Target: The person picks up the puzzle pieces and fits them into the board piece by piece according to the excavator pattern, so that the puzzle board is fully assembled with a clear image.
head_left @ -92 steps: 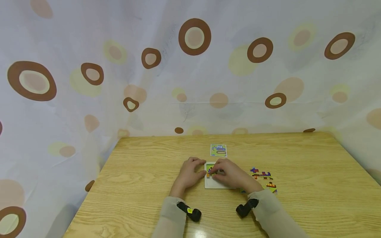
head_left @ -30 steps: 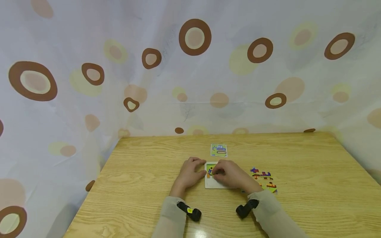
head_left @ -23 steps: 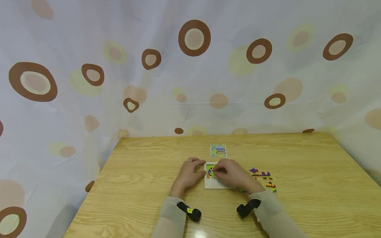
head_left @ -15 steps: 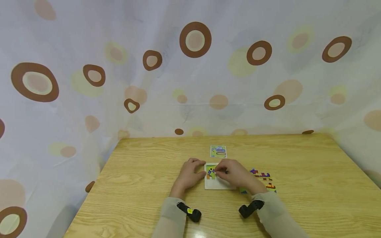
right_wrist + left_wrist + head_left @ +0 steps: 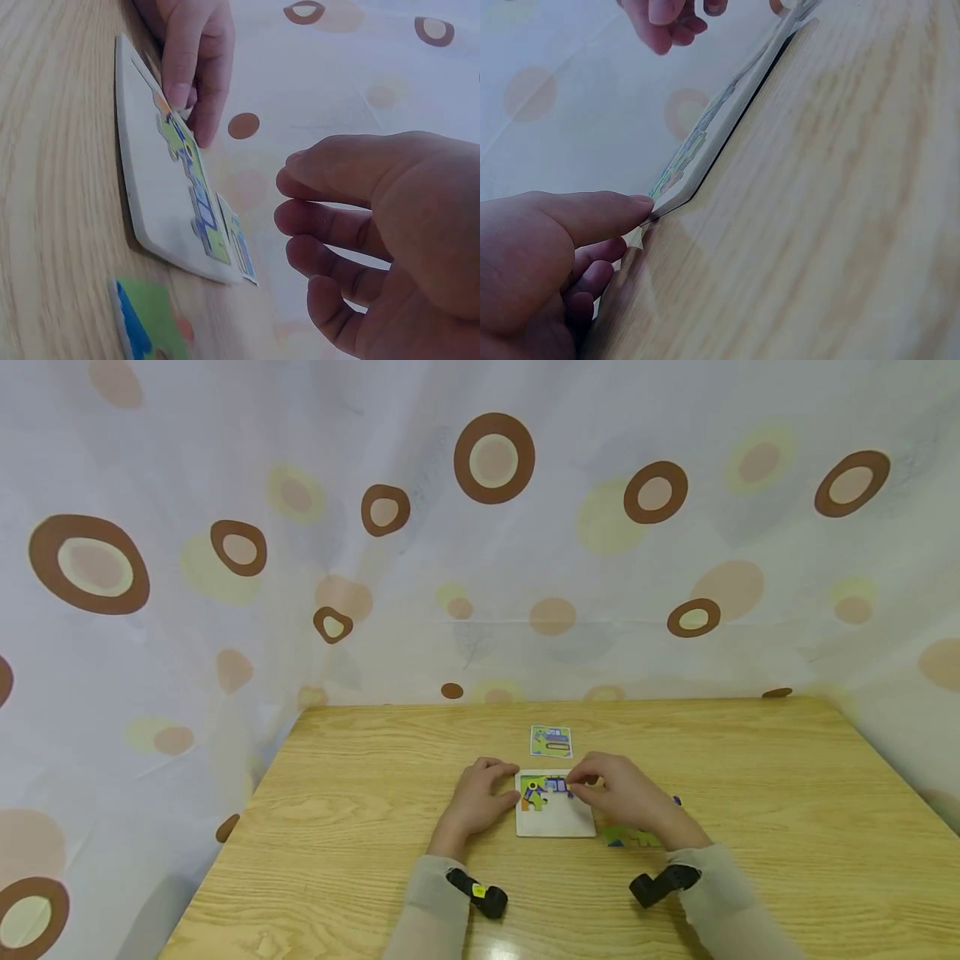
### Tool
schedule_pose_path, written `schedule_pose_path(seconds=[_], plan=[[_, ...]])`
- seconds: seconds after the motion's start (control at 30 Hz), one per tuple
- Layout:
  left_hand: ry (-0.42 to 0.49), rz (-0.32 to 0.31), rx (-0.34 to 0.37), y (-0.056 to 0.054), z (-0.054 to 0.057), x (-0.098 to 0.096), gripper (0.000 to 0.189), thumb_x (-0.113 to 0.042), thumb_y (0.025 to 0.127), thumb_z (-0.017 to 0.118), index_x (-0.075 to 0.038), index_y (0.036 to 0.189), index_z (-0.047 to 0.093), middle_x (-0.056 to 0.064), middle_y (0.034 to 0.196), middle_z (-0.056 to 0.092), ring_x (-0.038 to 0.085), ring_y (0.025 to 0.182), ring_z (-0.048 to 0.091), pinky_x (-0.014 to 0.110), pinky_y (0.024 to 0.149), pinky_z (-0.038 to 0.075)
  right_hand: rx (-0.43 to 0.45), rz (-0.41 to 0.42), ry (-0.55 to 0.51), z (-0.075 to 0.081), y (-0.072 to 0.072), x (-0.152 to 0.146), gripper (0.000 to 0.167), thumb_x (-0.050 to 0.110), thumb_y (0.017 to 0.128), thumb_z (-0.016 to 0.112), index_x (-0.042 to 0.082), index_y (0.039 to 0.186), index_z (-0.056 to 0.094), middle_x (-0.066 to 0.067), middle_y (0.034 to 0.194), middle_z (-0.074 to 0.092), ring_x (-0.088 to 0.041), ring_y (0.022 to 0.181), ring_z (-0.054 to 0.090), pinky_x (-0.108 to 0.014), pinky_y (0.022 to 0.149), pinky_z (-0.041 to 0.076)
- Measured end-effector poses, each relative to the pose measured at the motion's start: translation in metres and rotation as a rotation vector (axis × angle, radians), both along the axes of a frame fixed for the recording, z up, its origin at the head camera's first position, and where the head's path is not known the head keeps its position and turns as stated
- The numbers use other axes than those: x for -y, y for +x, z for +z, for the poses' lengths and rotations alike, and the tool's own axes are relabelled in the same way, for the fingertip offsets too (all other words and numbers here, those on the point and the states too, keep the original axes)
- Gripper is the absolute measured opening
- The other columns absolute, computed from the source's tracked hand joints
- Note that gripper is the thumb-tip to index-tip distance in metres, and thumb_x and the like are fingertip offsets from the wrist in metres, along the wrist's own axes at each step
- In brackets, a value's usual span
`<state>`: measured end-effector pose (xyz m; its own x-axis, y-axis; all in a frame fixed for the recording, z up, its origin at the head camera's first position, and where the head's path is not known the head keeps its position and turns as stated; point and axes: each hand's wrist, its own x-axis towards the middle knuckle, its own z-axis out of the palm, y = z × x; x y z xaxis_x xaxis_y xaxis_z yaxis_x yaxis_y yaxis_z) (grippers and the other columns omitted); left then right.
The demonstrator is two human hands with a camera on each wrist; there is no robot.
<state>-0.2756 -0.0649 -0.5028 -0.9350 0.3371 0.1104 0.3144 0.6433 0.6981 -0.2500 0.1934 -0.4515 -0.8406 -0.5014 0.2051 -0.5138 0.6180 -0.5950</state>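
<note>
Left hand (image 5: 475, 796): thumb and index spread apart, tips resting against the tray's near-side edge for that hand, no grip on it
Right hand (image 5: 618, 788): above the tray's far right corner, fingers loosely bent, gap between thumb and index, nothing seen pinched
White tray (image 5: 561, 821): flat on the table (image 5: 375, 810), between the hands; placed pieces (image 5: 534, 802) line its far edge and left-hand side
Handling, my read: tray light, stiff, smooth, likely slides if pushed; steady it by the rim. Pieces thin, stiff, light; pinch by opposite edges, mind the tabs
Orientation: tray edges roughly square to the person, looks near square, no clear long axis. Picture top faces away from the person; the far row runs long-ways from left hand to right
Loose pieces (image 5: 619, 837) lie under the right forearm
</note>
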Motion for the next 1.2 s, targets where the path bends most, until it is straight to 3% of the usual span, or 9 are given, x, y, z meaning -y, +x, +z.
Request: schedule_pose_path(seconds=[0.63, 1.2], plan=[[0.012, -0.008, -0.001, 0.0, 0.0, 0.001, 0.04, -0.019, 0.093, 0.069, -0.011, 0.132, 0.064, 0.01, 0.131, 0.052, 0.033, 0.123, 0.046, 0.049, 0.104, 0.037, -0.034, -0.079, 0.039, 0.003, 0.004, -0.042, 0.014, 0.009, 0.094, 0.067, 0.007, 0.107, 0.073, 0.003, 0.099, 0.064, -0.017, 0.09, 0.057, -0.04, 0.075, 0.052], [-0.004, -0.006, -0.013, 0.001, 0.001, 0.0, 0.039, -0.02, 0.093, 0.069, -0.012, 0.131, 0.064, 0.01, 0.131, 0.053, 0.033, 0.121, 0.047, 0.05, 0.103, 0.037, 0.029, -0.121, 0.039, 0.0, 0.006, -0.065, 0.021, 0.01, 0.093, 0.068, 0.004, 0.113, 0.071, -0.006, 0.107, 0.066, -0.025, 0.095, 0.057, -0.043, 0.078, 0.05]])
